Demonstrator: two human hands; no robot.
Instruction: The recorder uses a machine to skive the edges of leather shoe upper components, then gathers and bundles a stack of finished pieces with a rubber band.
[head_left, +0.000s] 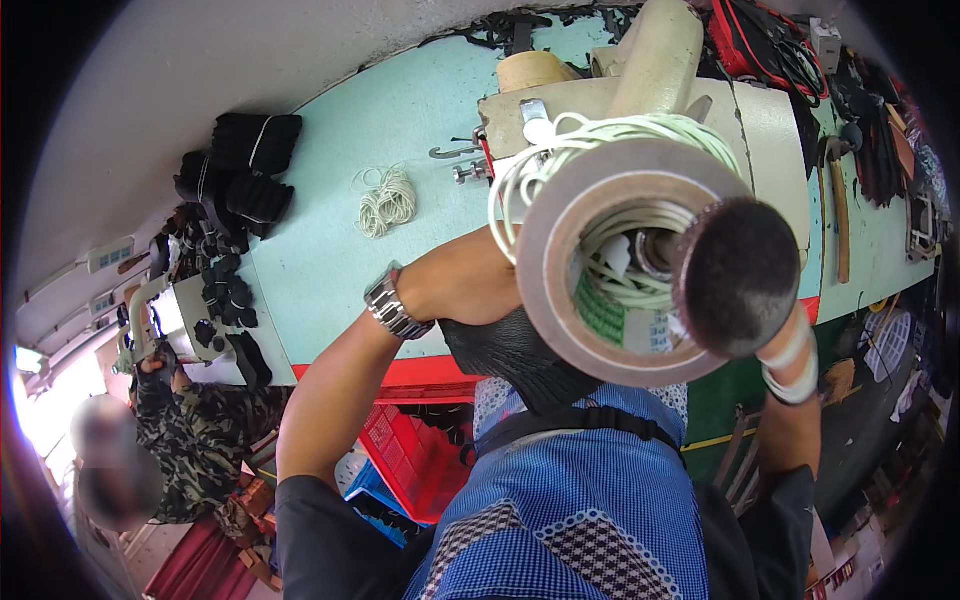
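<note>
The black pleated strip (512, 352) hangs by the left hand (468, 280) at the near edge of the counter (320, 250). The cord-filled ring (546, 255) and dark disc (742, 280) hide the fingers and right hand; I cannot tell either grip. A slack hold could drop the strip toward the red crate (400, 440).

Head cam: fisheye, looking steeply down at the bench (330, 210).
Left unit of a head-worn side-by-side pair; faces down and forward past the blue apron (590, 475). Left hand (475, 280) mid-range; round spool (549, 270) closest to lens, covering center-right. Bench edge bows toward the rim; corners go black.
</note>
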